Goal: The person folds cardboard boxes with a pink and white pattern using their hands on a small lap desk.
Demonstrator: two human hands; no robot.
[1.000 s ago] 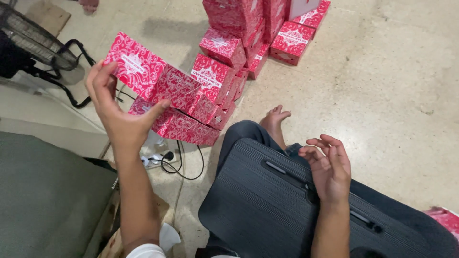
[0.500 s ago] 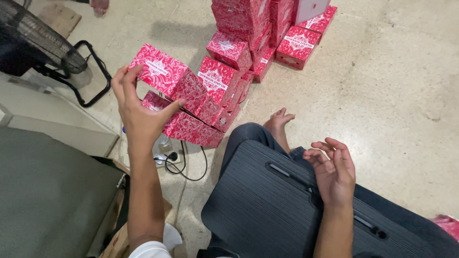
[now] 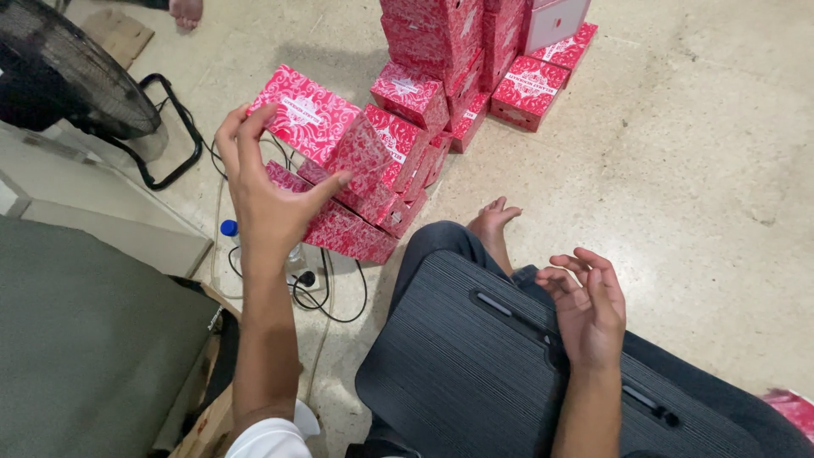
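Far left: black fan (image 3: 72, 72) on its stand, grey surface (image 3: 76, 356) below it. A bottle with a blue cap (image 3: 230, 228) and black cables (image 3: 326, 293) lie on the floor just past the left forearm.

Left hand (image 3: 267, 191) raised, fingers and thumb clamped on a pink patterned box (image 3: 318, 119), held tilted above the floor. Thumb presses the near lower edge, fingertips wrap the left end.

Just under and right of it: loose pile of the same pink boxes (image 3: 373, 203) on the floor, leaning on each other. Behind them a taller stack of boxes (image 3: 441, 34), more boxes (image 3: 534, 85) to its right.

Centre: bare foot (image 3: 494, 222) on the floor, dark ribbed case (image 3: 475, 356) across the lap.

Right hand (image 3: 589, 309) rests over the case, palm up, fingers loosely curled, holding nothing.
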